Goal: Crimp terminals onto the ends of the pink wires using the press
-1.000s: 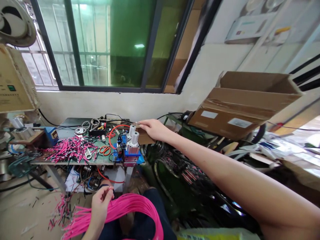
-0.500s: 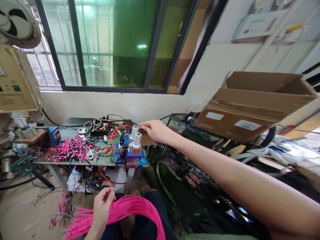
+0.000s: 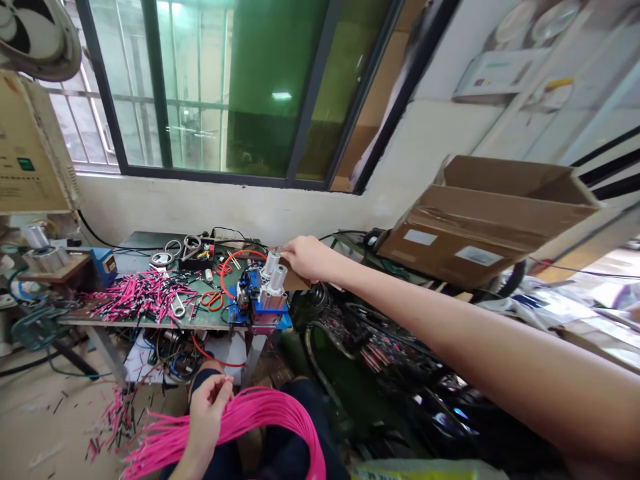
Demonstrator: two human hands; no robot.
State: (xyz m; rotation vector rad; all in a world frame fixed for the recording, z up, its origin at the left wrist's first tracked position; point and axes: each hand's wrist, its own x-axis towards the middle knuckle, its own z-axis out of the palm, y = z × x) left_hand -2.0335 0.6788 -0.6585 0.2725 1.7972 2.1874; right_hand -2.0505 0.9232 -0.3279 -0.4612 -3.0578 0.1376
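Observation:
My left hand (image 3: 210, 403) is low over my lap, thumb and fingers pinched on what looks like a pink wire end. A thick bundle of pink wires (image 3: 280, 412) curves across my lap, passing behind this hand; its loose ends fan out to the left. My right hand (image 3: 305, 258) is stretched far forward, fingers closed, right beside the silver cylinders of a small blue-based machine (image 3: 263, 293) at the table's right end. Something thin and small shows at its fingertips, too small to name.
On the green table (image 3: 143, 243) lies a heap of short pink and black wire pieces (image 3: 140, 293), with orange-handled scissors (image 3: 212, 301) nearby. A black tray (image 3: 197, 259) of small tools stands behind. Cardboard box (image 3: 450, 230) at right; dark cables and clutter below my right arm.
The camera view has shifted slightly. My right hand has come a little lower and nearer the machine's cylinders. My left hand stays pinched by the wire bundle.

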